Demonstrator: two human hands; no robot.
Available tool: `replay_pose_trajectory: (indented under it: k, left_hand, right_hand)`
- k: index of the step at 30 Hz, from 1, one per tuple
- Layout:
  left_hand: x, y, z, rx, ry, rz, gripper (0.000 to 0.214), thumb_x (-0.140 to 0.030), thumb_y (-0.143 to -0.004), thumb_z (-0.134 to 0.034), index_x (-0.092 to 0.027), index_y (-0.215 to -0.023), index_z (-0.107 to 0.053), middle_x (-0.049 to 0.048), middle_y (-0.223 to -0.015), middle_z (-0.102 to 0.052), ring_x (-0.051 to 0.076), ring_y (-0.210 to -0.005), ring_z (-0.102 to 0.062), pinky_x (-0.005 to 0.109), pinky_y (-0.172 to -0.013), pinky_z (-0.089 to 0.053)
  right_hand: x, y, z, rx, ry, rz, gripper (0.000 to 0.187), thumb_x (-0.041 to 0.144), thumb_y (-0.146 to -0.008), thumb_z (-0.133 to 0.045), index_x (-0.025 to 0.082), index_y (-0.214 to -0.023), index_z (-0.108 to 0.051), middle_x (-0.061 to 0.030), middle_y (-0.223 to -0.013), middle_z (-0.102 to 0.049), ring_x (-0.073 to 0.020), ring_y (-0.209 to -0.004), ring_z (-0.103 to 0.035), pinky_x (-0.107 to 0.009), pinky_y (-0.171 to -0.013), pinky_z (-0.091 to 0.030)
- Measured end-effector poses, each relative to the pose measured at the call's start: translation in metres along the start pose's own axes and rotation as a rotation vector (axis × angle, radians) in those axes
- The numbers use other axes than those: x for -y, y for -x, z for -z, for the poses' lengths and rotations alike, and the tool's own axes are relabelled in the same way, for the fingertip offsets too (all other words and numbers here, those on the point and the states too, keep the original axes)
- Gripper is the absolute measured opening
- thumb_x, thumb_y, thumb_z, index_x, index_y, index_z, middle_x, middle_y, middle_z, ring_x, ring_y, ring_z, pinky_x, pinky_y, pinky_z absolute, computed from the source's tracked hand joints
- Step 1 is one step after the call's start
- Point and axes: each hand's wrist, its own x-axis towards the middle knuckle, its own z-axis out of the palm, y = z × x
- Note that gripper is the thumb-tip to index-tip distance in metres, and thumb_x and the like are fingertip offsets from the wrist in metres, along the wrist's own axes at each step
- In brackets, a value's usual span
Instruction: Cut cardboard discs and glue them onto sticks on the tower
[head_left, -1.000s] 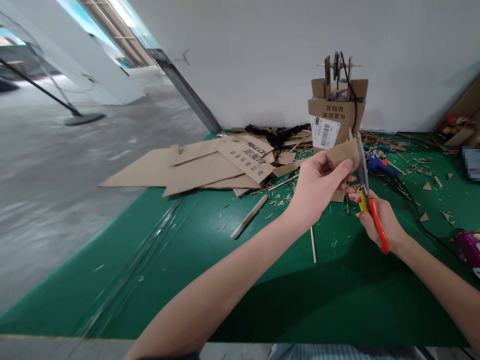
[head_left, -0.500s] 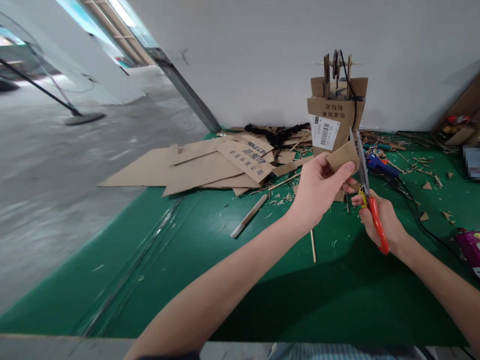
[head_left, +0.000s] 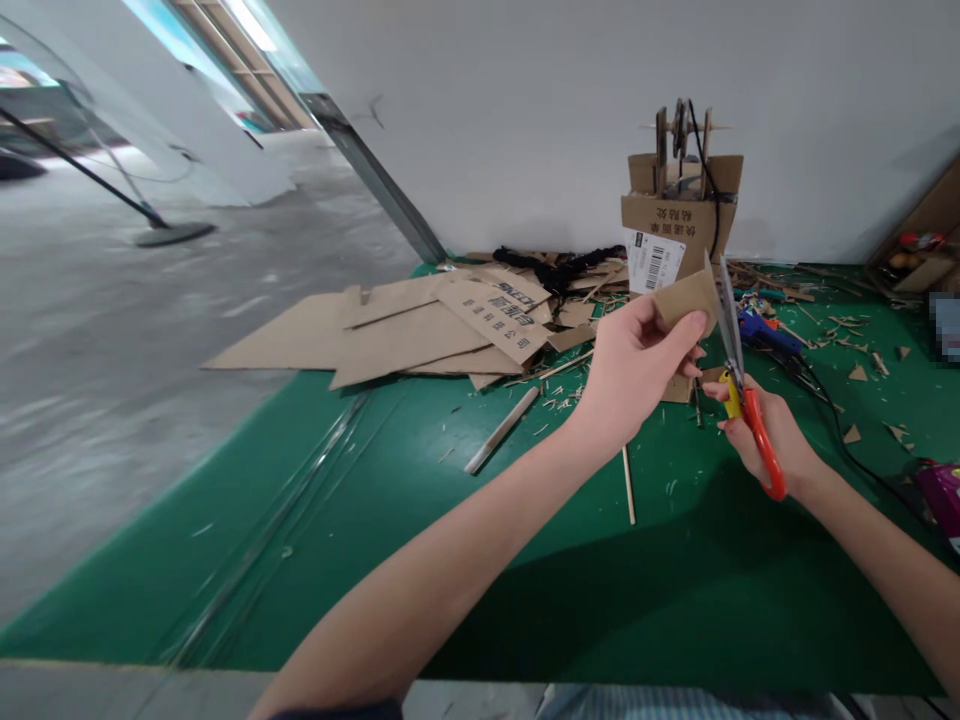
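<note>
Left hand (head_left: 637,365) pinching flat, brown cardboard piece (head_left: 684,300); right hand (head_left: 776,435) wrapped round orange-handled scissors (head_left: 739,378), metal blades (head_left: 733,320) at cardboard's right edge, above smooth green bench (head_left: 375,560)

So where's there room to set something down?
Two patches of green table: between the forearms, from thin stick to near edge; and between left forearm and flat strip. Crowded: the back, with cardboard sheets, scraps and box, and around the blue tool.

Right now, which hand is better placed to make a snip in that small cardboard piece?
Probably the right hand: it holds the scissors, blades parted at the right edge of the small cardboard piece. The left hand pinches that piece, so seems better suited to steadying.
</note>
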Motion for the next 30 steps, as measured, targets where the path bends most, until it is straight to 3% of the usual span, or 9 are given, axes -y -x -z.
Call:
replay_pose_trajectory:
  k: [9, 18, 26, 30]
  left_hand:
    - [0.001, 0.003, -0.004, 0.024, -0.039, 0.037, 0.01, -0.023, -0.084, -0.07, -0.014, -0.088, -0.069, 0.0008, -0.073, -0.065, 0.008, -0.06, -0.059, 0.018, -0.052, -0.052]
    - [0.003, 0.0, 0.0, 0.047, 0.042, 0.064, 0.017, -0.028, -0.082, -0.075, -0.013, -0.087, -0.069, -0.0002, -0.069, -0.062, 0.007, -0.058, -0.058, 0.019, -0.053, -0.052]
    - [-0.001, -0.001, 0.001, 0.042, -0.023, 0.072, 0.013, -0.024, -0.083, -0.074, -0.013, -0.083, -0.068, -0.0009, -0.064, -0.062, 0.006, -0.052, -0.057, 0.018, -0.052, -0.052]
    - [-0.006, 0.001, 0.001, 0.048, -0.035, 0.083, 0.012, -0.022, -0.083, -0.073, -0.013, -0.08, -0.066, -0.0011, -0.064, -0.061, 0.006, -0.051, -0.058, 0.019, -0.053, -0.055]
  right_hand:
    - [-0.005, 0.001, -0.001, -0.003, 0.007, 0.036, 0.048, 0.066, -0.092, -0.049, 0.021, -0.104, -0.057, -0.0129, -0.1, -0.066, -0.0298, -0.091, -0.072, -0.039, -0.067, -0.063]
    - [-0.002, -0.001, 0.0, 0.008, 0.033, 0.057, 0.056, 0.069, -0.092, -0.046, 0.017, -0.108, -0.06, -0.0132, -0.099, -0.064, -0.0269, -0.085, -0.071, -0.037, -0.064, -0.063]
    - [0.007, -0.003, 0.004, -0.006, 0.142, 0.065, 0.055, 0.068, -0.096, -0.039, 0.017, -0.097, -0.062, -0.0118, -0.093, -0.067, -0.0192, -0.064, -0.065, -0.033, -0.057, -0.055]
    - [0.011, -0.003, 0.005, -0.031, 0.194, 0.05, 0.055, 0.068, -0.097, -0.034, 0.021, -0.075, -0.052, -0.0031, -0.068, -0.057, -0.014, -0.049, -0.053, -0.029, -0.048, -0.044]
